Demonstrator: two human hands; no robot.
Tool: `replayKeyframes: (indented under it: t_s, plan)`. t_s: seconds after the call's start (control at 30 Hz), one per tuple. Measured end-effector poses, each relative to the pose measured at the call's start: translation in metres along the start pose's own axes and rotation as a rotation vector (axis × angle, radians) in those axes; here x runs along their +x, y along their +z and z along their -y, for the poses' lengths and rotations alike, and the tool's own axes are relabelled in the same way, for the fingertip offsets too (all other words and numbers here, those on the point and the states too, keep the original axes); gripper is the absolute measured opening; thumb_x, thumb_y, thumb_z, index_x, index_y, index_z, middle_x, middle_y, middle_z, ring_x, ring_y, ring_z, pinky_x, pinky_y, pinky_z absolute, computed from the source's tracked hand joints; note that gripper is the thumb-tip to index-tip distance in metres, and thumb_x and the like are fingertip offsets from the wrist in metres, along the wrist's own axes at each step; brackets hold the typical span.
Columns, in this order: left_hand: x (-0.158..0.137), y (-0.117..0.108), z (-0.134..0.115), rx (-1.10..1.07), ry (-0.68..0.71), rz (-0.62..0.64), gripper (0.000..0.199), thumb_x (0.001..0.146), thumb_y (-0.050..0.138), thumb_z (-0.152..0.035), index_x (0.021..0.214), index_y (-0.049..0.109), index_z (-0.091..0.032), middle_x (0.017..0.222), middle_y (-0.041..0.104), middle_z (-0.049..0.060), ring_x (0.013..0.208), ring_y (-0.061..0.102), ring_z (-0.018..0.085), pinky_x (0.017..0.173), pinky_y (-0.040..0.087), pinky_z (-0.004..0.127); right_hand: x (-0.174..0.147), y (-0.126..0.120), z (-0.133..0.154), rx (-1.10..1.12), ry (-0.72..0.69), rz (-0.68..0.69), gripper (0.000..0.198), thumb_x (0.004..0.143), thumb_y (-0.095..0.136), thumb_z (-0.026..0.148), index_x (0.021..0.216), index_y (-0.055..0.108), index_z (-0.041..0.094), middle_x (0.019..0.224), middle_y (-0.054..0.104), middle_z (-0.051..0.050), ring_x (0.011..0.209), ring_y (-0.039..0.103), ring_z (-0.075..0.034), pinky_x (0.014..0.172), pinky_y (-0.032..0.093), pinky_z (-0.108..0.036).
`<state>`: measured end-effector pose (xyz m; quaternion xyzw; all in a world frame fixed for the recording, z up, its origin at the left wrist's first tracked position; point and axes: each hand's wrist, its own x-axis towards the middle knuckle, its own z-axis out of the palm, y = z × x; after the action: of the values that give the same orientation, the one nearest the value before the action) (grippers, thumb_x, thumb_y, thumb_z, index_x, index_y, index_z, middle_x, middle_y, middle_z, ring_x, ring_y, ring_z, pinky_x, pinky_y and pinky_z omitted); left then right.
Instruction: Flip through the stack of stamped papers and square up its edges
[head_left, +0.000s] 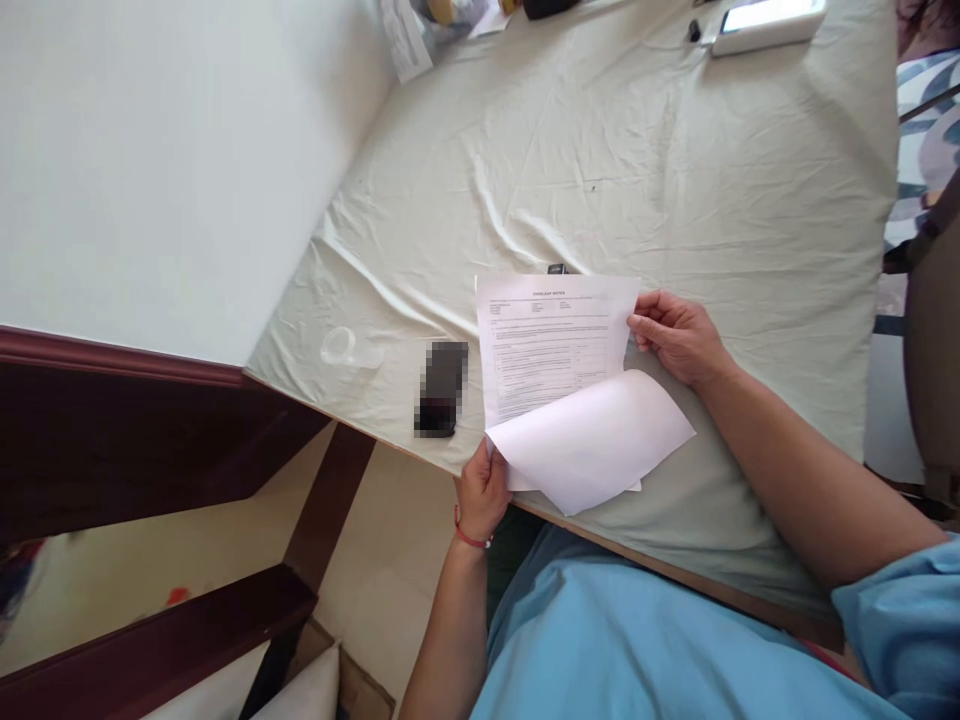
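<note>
A few printed paper sheets [555,340] lie at the near edge of the cloth-covered table. The top sheet [592,440] is folded over toward me, its blank back showing. My left hand [482,490], with a red bracelet on the wrist, pinches the papers at their lower left corner. At the upper right edge of the printed sheet, my right hand [675,335] is closed with thumb and fingertips on the paper. Behind the top edge of the papers a small black object [556,269] sticks out, mostly hidden.
Left of the papers lies a dark phone-like object [441,390], blurred out. Beside it is a clear ring-shaped item [339,345]. A white device [769,25] sits at the back right. A white wall [165,150] borders the table's left side, and a chair [934,350] stands right.
</note>
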<state>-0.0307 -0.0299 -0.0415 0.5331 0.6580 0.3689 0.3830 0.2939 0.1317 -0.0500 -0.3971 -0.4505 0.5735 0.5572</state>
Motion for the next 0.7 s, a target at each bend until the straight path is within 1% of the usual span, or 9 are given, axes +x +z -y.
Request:
replayKeyframes:
  t_s: [0.13,0.27,0.33,0.4,0.47,0.57,0.63,0.7]
  plan:
    - [0.001,0.0,-0.001,-0.002,0.032,0.006,0.042,0.098,0.058,-0.053,0.115,0.072,-0.017,0.096,0.077,0.007,0.091,0.069,0.023,0.08,0.056,0.031,-0.002,0.0,0.001,-0.011,-0.004,0.01,0.021,0.082,0.084,0.037,0.094,0.074,0.023,0.073,0.065,0.002,0.056,0.05,-0.01,0.053,0.043,-0.026]
    - [0.001,-0.001,-0.002,0.006,0.053,0.035,0.039,0.101,0.056,-0.048,0.119,0.071,-0.018,0.11,0.077,0.008,0.097,0.069,0.022,0.085,0.054,0.03,-0.004,0.005,0.004,-0.049,-0.013,-0.006,0.023,0.083,0.083,0.037,0.1,0.074,0.023,0.084,0.07,-0.001,0.06,0.052,-0.01,0.053,0.045,-0.026]
    - [0.0,-0.001,-0.001,0.017,0.061,0.049,0.036,0.103,0.054,-0.044,0.12,0.07,-0.018,0.114,0.076,0.008,0.096,0.069,0.021,0.085,0.053,0.029,-0.004,0.008,0.005,-0.054,-0.019,-0.03,0.028,0.081,0.085,0.037,0.104,0.073,0.025,0.092,0.071,-0.002,0.065,0.055,-0.011,0.052,0.045,-0.026]
    - [-0.001,-0.002,-0.001,0.021,0.065,0.052,0.034,0.104,0.052,-0.042,0.119,0.07,-0.018,0.112,0.077,0.007,0.093,0.068,0.02,0.084,0.052,0.028,-0.003,0.009,0.005,-0.049,-0.026,-0.068,0.035,0.078,0.088,0.037,0.107,0.072,0.026,0.099,0.071,-0.002,0.068,0.056,-0.012,0.05,0.043,-0.025]
    - [-0.001,-0.003,0.0,0.019,0.066,0.05,0.033,0.104,0.052,-0.041,0.118,0.07,-0.018,0.109,0.077,0.007,0.092,0.068,0.019,0.083,0.052,0.028,-0.003,0.01,0.003,-0.043,-0.028,-0.115,0.036,0.074,0.09,0.038,0.103,0.072,0.026,0.095,0.07,-0.001,0.064,0.052,-0.011,0.047,0.04,-0.025]
    - [-0.001,-0.003,-0.001,0.032,0.059,0.051,0.033,0.104,0.053,-0.041,0.12,0.07,-0.017,0.108,0.077,0.007,0.094,0.068,0.02,0.086,0.052,0.029,-0.004,0.009,0.002,-0.07,-0.031,-0.172,0.028,0.073,0.091,0.04,0.087,0.071,0.026,0.082,0.064,0.0,0.055,0.042,-0.01,0.045,0.036,-0.027]
    - [0.0,-0.002,-0.003,0.046,0.051,0.056,0.035,0.103,0.053,-0.042,0.12,0.07,-0.017,0.105,0.077,0.007,0.095,0.068,0.021,0.088,0.053,0.03,-0.004,0.01,0.002,-0.11,-0.059,-0.186,0.027,0.072,0.091,0.041,0.079,0.07,0.026,0.081,0.062,-0.001,0.056,0.04,-0.01,0.045,0.035,-0.029]
    - [0.0,-0.002,-0.005,0.05,0.044,0.054,0.036,0.103,0.053,-0.043,0.119,0.07,-0.016,0.101,0.077,0.006,0.095,0.068,0.021,0.087,0.053,0.03,-0.005,0.01,0.003,-0.15,-0.087,-0.181,0.026,0.072,0.091,0.042,0.076,0.07,0.026,0.084,0.062,-0.002,0.058,0.041,-0.012,0.047,0.037,-0.03]
